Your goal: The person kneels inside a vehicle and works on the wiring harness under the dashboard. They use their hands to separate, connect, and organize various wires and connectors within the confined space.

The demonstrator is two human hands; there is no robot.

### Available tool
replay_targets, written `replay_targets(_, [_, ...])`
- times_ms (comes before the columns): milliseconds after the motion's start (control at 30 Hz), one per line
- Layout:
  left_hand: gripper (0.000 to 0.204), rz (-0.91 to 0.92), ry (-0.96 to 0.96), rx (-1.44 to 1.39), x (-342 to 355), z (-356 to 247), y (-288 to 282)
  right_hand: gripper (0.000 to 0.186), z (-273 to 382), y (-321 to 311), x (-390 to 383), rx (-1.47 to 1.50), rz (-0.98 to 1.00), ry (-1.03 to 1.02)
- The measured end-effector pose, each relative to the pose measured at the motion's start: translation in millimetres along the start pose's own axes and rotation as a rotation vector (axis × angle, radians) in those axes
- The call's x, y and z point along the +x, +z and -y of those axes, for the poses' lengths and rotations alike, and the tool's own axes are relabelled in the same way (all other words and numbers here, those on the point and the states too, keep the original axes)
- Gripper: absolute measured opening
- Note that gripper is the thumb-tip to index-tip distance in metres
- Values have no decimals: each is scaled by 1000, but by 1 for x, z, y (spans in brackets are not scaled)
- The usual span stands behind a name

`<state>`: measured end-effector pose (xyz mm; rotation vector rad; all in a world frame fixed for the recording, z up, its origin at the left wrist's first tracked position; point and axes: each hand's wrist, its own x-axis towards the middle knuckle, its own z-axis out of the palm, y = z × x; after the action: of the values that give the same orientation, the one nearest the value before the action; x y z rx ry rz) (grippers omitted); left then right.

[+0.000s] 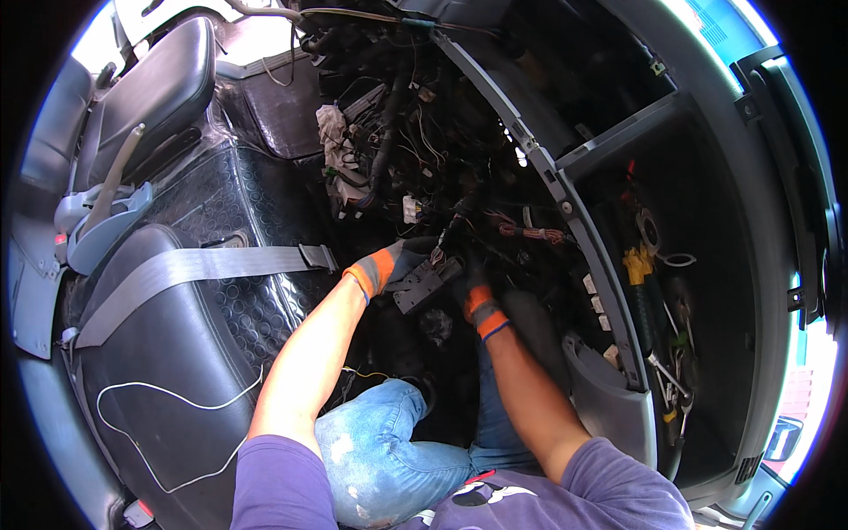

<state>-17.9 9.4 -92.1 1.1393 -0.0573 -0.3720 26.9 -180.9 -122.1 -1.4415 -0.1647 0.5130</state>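
A grey rectangular box, seemingly a fuse or connector block, is tilted in front of me below the dashboard opening. A bundle of thin wires runs up from its upper side into a dark wrapped harness. My left hand, in an orange and dark grey glove, is closed on the box's left end. At its right end is my right hand, in a matching glove; its dark fingers are lost in shadow, so their grip is unclear. A crumpled piece of clear plastic lies below the box.
Tangled wiring fills the stripped dashboard cavity, with a white connector hanging there. A grey dash frame curves along the right. Beyond it, wrenches and yellow-handled pliers lie in a dark tray. A seat belt crosses the left seat.
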Motion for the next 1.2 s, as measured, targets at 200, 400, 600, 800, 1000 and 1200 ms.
replay_targets(200, [24,-131,-9,480,12,-17,10,57,-4,-14,-9,-476,-13,-252])
replay_targets(400, [21,-180,100,696,-6,-21,-2,44,88,17,-34,615,123,368])
replay_targets(600, [26,-156,33,1001,-12,-69,-18,32,75,11,-31,-33,77,107])
replay_targets(800, [32,-52,248,935,-12,-58,-22,36,99,29,-30,-208,90,-20])
replay_targets(1000, [28,-35,689,1302,-14,-45,-35,43,71,28,-29,-286,172,-74])
replay_targets(1200, [32,-207,-73,1075,1,-104,22,47,69,9,-27,-697,16,-353])
